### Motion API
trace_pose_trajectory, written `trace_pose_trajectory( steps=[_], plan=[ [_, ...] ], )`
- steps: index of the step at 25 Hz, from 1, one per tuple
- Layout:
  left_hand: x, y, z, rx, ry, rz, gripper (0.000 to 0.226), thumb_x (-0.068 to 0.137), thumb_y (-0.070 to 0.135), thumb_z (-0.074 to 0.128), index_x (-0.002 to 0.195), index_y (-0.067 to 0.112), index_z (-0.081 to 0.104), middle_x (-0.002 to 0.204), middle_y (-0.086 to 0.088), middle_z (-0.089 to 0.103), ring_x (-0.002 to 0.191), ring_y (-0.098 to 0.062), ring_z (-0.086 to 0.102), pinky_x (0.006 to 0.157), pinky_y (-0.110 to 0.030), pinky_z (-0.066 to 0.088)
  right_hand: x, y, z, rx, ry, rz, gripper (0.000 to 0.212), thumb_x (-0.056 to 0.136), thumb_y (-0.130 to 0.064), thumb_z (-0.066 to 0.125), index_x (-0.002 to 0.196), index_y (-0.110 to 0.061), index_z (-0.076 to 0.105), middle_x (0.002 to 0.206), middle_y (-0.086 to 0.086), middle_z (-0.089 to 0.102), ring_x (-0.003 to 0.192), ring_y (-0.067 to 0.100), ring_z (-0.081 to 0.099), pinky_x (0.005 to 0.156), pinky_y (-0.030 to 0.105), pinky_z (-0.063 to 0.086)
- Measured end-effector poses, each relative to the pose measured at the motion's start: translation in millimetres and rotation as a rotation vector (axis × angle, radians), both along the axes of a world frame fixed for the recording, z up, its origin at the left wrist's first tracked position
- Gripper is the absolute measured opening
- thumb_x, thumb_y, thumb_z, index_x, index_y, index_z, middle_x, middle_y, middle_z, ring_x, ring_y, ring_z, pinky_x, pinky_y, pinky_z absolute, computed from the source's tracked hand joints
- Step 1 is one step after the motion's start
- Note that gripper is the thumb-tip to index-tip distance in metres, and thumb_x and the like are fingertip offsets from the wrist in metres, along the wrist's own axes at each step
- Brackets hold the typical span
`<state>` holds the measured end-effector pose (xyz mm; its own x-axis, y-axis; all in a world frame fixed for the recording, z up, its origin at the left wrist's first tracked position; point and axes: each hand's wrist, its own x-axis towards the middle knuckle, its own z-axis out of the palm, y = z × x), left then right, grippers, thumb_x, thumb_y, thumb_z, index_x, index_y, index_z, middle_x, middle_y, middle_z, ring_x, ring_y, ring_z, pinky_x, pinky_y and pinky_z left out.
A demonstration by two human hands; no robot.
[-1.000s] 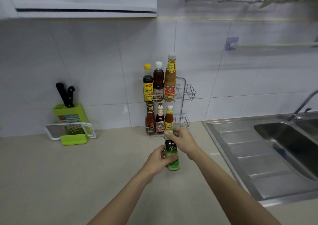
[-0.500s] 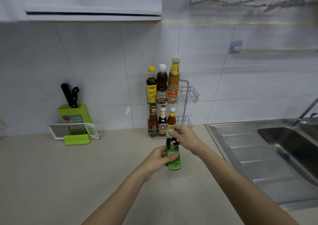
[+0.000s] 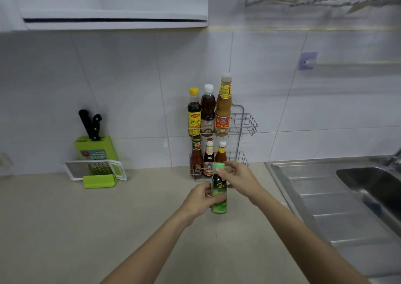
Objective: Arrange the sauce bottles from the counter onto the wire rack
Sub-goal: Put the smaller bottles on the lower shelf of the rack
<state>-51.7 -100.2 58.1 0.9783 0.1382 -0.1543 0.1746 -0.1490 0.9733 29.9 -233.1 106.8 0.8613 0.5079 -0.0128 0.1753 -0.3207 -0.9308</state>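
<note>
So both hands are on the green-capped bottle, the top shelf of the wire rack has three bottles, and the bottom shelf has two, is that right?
Not quite. The head view shows the bottom shelf of the wire rack also holds three bottles, not two. The rest stands: the left hand and right hand are both on the green-capped bottle, and the top shelf has three bottles.

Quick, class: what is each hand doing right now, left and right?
Left hand: closed around the body of the green-capped bottle.
Right hand: fingers closed on the same bottle's green cap.
</note>
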Motion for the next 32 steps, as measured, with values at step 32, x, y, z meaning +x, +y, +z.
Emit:
trace_pose_trajectory(
  steps=[32],
  plan=[
    [153, 95, -102, -0.137, 0.101, 0.461, 0.050, 0.104, 0.039, 0.029, 0.147, 0.016, 0.040, 0.149, -0.006, 0.047, 0.139, -0.021, 0.042, 0.120, -0.044, 0.029, 192, 32, -129, -0.204, -0.193, -0.344, 0.025, 0.089, -0.018, 0.063, 0.109, -0.005, 0.057, 0.107, 0.011, 0.062, 0.093, 0.022, 0.060, 0.075, 0.029, 0.042]
  ],
)
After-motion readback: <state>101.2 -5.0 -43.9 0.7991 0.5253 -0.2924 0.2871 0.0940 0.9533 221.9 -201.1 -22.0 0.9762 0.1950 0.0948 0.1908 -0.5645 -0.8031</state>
